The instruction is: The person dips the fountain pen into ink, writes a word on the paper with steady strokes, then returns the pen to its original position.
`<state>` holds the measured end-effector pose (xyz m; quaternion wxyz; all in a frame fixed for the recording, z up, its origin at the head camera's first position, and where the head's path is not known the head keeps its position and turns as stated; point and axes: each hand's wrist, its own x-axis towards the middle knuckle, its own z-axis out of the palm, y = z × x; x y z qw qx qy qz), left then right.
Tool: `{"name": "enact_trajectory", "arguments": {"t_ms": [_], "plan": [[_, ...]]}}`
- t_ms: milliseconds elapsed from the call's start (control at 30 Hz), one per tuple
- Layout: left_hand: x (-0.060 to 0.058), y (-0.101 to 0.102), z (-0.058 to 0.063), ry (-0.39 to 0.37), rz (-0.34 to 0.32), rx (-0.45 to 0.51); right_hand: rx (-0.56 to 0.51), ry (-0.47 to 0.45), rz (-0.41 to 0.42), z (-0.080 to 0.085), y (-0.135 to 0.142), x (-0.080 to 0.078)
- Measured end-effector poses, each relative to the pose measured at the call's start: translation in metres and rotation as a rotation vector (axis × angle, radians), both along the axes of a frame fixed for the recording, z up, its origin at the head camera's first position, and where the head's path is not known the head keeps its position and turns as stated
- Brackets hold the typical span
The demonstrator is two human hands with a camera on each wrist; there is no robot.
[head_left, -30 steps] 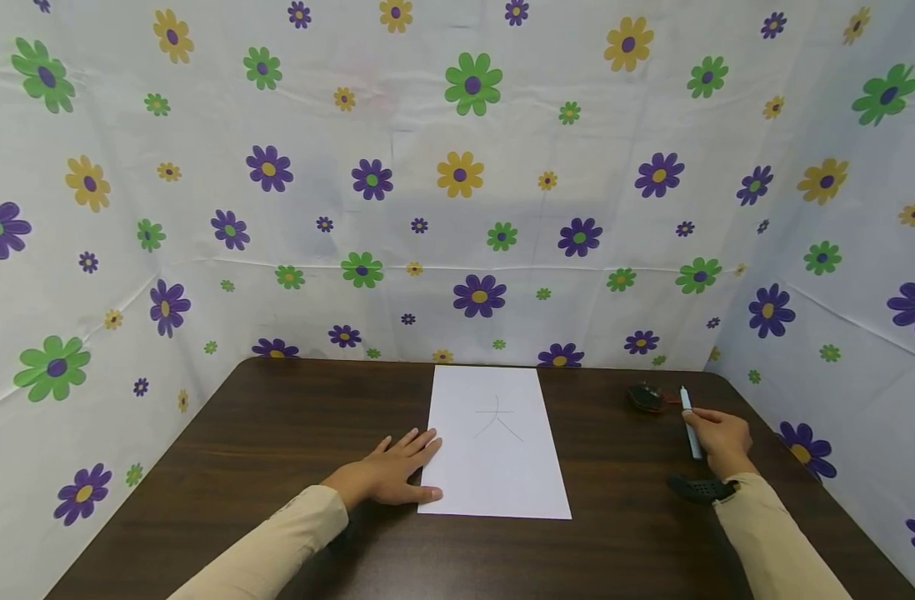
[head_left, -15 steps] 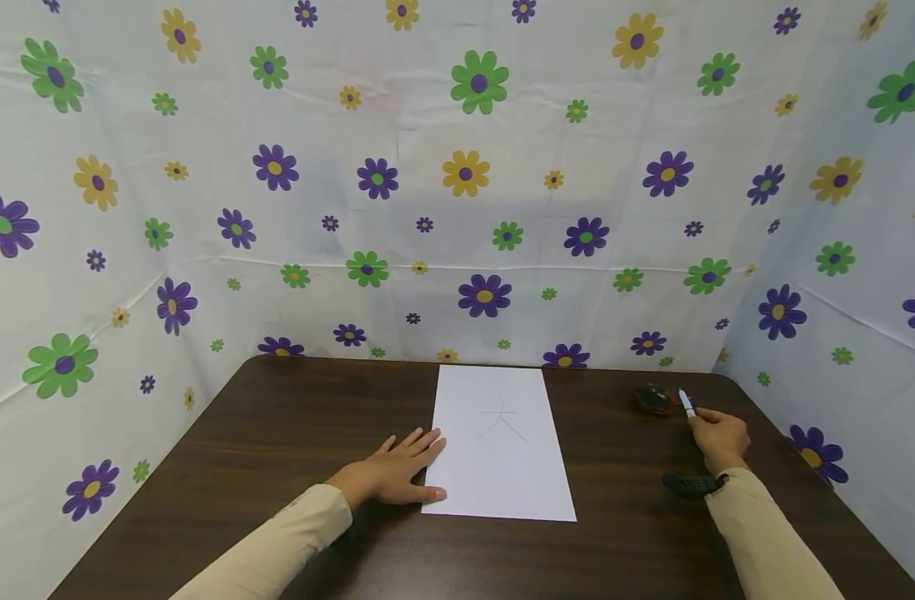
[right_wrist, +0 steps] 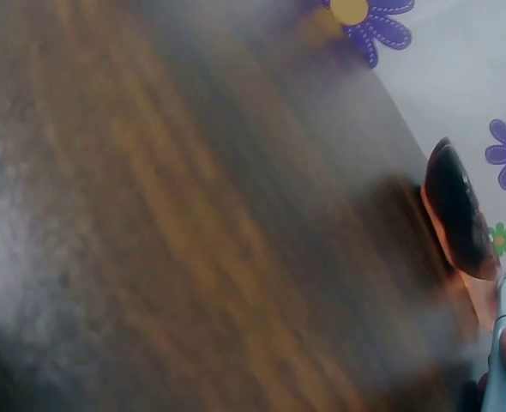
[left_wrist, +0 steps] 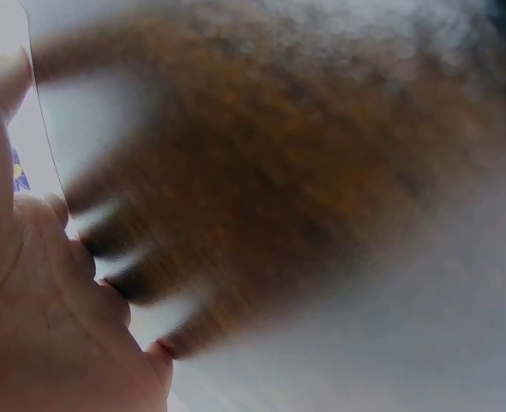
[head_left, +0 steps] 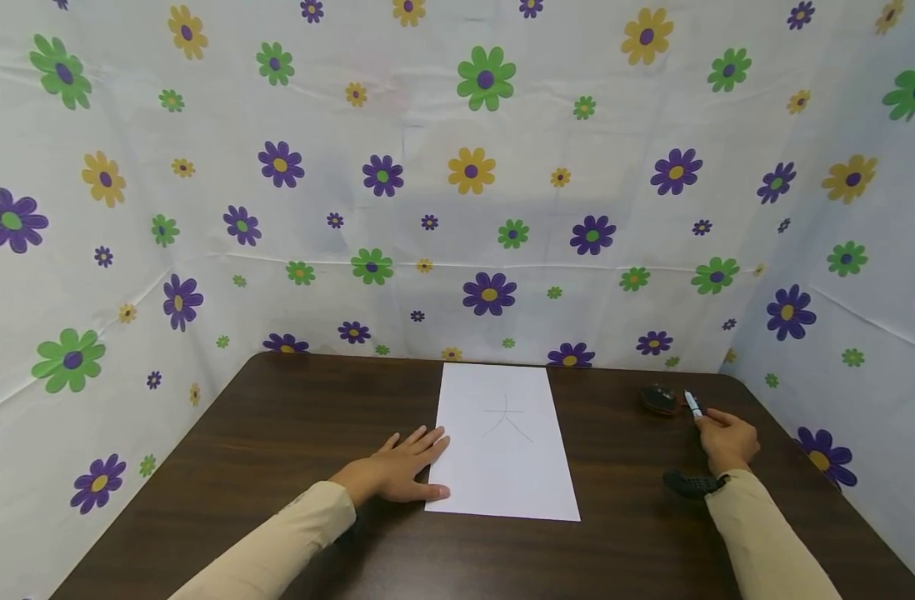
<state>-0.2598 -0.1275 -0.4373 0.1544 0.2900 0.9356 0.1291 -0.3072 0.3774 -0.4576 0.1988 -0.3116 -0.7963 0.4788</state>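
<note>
My left hand (head_left: 397,468) rests with spread fingers on the left edge of a white sheet of paper (head_left: 513,483); its thumb and fingertips lie on the sheet. Thin grey lines on the paper (head_left: 506,417) form a character of a horizontal stroke, a curved stroke and a slanting one. Far to the right of the sheet, my right hand (head_left: 727,440) pinches a pale blue pen (head_left: 693,404), tip pointing away from me. The hand hides the pen's rear part. In the right wrist view, thumb and finger grip the pen (right_wrist: 502,343) beside a black computer mouse (right_wrist: 459,210).
The black mouse (head_left: 659,399), glowing red, sits at the back right of the dark wooden table (head_left: 315,417). A dark band with holes (head_left: 690,484) is at my right wrist. A flowered white curtain (head_left: 427,208) encloses the table's back and sides.
The pen has turned in my right hand, so its rear part, visible a second ago, is now hidden. The left hand stays on the paper. The whole view has shifted slightly.
</note>
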Motion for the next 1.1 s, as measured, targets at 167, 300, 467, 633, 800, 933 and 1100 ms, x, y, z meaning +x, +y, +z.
{"name": "enact_trajectory", "arguments": {"t_ms": [167,300,467,633,800,933,1100], "plan": [[-0.001,0.002,0.0,0.0,0.005,-0.015,-0.032,0.018,-0.017,-0.003,0.001,0.0],[-0.001,0.005,0.002,-0.003,0.015,-0.03,-0.032,0.038,-0.044,-0.006,0.002,0.001],[0.0,0.008,0.004,0.0,0.012,-0.034,-0.032,0.04,-0.063,-0.009,0.006,0.003],[0.001,0.008,0.005,-0.011,0.001,-0.026,-0.024,0.024,-0.045,-0.011,0.008,0.005],[-0.001,0.006,0.001,-0.014,-0.011,-0.009,0.004,0.0,-0.009,-0.011,0.007,0.007],[-0.004,0.003,-0.006,-0.009,-0.006,-0.017,0.034,0.008,0.045,-0.007,0.004,0.008],[-0.004,0.002,-0.003,-0.037,0.022,-0.019,0.198,-0.019,0.203,0.004,-0.002,0.007]]}}
